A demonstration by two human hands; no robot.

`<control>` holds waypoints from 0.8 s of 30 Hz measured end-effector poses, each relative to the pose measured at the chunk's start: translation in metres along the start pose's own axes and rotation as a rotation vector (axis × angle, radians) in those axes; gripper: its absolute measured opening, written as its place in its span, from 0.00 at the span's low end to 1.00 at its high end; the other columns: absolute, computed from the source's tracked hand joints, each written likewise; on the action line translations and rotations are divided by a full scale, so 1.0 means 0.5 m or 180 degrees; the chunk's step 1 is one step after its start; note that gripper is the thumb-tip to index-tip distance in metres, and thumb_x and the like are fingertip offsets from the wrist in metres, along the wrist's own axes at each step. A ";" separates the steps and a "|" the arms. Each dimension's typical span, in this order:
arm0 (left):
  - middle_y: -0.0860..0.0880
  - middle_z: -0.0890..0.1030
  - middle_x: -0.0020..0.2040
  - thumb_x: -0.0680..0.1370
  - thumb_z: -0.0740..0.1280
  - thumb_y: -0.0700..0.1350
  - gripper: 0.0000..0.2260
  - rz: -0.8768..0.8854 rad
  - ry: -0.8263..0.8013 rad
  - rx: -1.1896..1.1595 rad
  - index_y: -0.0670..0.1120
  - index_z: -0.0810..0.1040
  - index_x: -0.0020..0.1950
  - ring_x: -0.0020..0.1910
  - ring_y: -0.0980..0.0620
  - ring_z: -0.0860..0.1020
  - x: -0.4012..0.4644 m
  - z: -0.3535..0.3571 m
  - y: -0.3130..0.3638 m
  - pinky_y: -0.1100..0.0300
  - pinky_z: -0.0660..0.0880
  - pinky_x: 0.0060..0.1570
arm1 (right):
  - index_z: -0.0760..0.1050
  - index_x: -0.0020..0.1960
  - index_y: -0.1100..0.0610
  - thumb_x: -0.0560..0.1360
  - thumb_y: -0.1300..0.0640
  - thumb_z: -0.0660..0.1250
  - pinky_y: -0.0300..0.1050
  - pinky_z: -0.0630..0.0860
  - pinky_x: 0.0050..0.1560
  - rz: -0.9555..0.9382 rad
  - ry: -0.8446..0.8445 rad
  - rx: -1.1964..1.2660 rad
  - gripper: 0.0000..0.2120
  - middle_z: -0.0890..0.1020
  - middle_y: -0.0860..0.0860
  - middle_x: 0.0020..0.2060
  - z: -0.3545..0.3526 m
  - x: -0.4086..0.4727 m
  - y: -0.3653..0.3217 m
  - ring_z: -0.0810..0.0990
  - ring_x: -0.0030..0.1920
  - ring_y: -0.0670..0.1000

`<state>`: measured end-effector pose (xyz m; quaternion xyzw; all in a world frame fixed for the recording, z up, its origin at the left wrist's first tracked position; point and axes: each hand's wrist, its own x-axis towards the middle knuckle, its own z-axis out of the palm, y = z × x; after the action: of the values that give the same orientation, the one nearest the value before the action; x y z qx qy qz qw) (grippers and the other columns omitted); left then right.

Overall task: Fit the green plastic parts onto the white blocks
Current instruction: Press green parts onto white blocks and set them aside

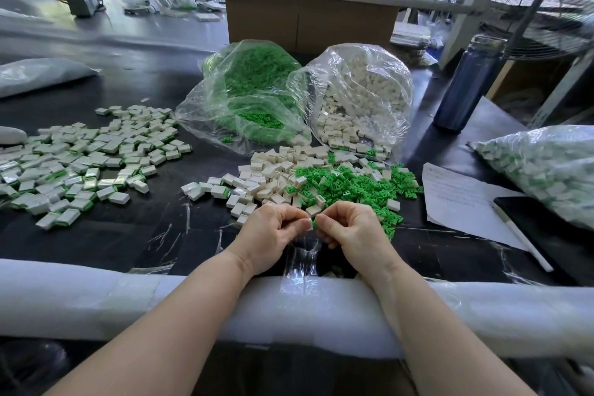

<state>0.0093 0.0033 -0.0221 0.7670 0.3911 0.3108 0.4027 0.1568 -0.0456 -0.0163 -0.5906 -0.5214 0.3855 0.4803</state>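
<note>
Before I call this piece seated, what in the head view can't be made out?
- The white block pinched by the left hand is mostly hidden by fingertips.
- The green part at the right hand is only a sliver; seating unclear.
- Writing on the paper sheet is too small.
- The bag of finished pieces is cut off by the right edge.

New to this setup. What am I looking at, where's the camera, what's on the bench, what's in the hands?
There is no robot here: a person works with bare hands, filmed by one wide-angle camera on their head, looking forward and down. The left hand pinches a white block; the right hand pinches a green part against it. On the black table lie a mixed pile of loose white blocks and loose green parts, and finished blocks on the left. Behind them are a bag of green parts and a bag of white blocks. A bottle, paper and pen are on the right.
</note>
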 end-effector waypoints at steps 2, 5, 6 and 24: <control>0.49 0.81 0.42 0.75 0.68 0.41 0.07 0.0015 -0.0034 0.0086 0.42 0.82 0.51 0.42 0.56 0.78 0.000 0.000 -0.001 0.66 0.75 0.48 | 0.76 0.37 0.59 0.74 0.64 0.67 0.33 0.73 0.30 0.0014 -0.0058 -0.0043 0.08 0.78 0.49 0.27 -0.001 0.000 -0.001 0.74 0.26 0.41; 0.49 0.81 0.42 0.75 0.68 0.41 0.06 0.0063 -0.0067 0.0198 0.42 0.82 0.50 0.43 0.53 0.78 0.000 0.001 -0.002 0.61 0.75 0.50 | 0.76 0.37 0.59 0.74 0.64 0.67 0.34 0.73 0.30 0.0032 -0.0084 -0.0109 0.07 0.77 0.51 0.28 -0.003 0.000 -0.001 0.73 0.26 0.42; 0.49 0.81 0.41 0.75 0.68 0.41 0.06 0.0086 -0.0067 0.0221 0.42 0.82 0.49 0.43 0.53 0.78 0.000 0.001 -0.001 0.61 0.74 0.50 | 0.76 0.37 0.59 0.74 0.64 0.67 0.34 0.73 0.30 0.0030 -0.0080 -0.0127 0.07 0.77 0.51 0.28 -0.002 0.001 -0.001 0.73 0.27 0.42; 0.50 0.80 0.39 0.70 0.73 0.43 0.10 0.0083 0.0125 0.0003 0.53 0.75 0.46 0.37 0.53 0.77 0.002 0.011 -0.002 0.59 0.77 0.43 | 0.76 0.38 0.59 0.74 0.63 0.68 0.35 0.74 0.29 -0.0018 0.0247 0.0071 0.07 0.80 0.51 0.29 0.004 0.006 0.005 0.76 0.28 0.44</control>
<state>0.0140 0.0026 -0.0254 0.7659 0.3891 0.3308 0.3905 0.1560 -0.0420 -0.0190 -0.5983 -0.4997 0.3668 0.5078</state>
